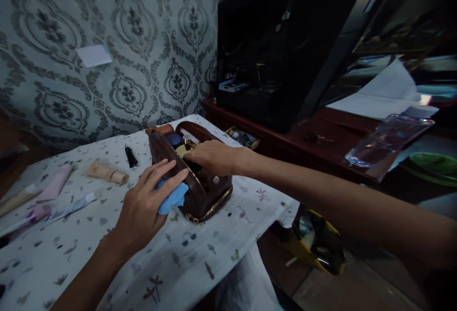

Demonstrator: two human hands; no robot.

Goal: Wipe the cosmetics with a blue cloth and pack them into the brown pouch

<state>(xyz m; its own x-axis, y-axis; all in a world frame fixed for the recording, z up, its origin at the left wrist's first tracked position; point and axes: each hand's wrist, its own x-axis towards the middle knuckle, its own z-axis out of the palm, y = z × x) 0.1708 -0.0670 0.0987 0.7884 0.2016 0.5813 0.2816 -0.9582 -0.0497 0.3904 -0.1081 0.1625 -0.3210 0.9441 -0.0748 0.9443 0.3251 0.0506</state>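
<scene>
A dark brown zip-up toiletry bag [217, 192] stands unzipped on the cloth-covered table [185, 263]. My left hand [146, 201] presses a blue cloth [173, 199] against the bag's near-left side, its fingers resting over the zipped edge. Reaching into the opening from the right is my right hand [214, 158], with curled fingers and hidden fingertips; what they grip cannot be made out. Inside the bag show a dark blue round lid [174, 140], a pale yellowish item [182, 150] and a white tube [189, 135].
Left of the bag lie a small black tube [131, 156], a beige tube [107, 173], a pink tube [57, 182] and a white-and-purple tube [71, 207]. A television [271, 49], papers [382, 92] and a clear case [391, 139] occupy the red cabinet. Below sits a yellow-edged bag [314, 244].
</scene>
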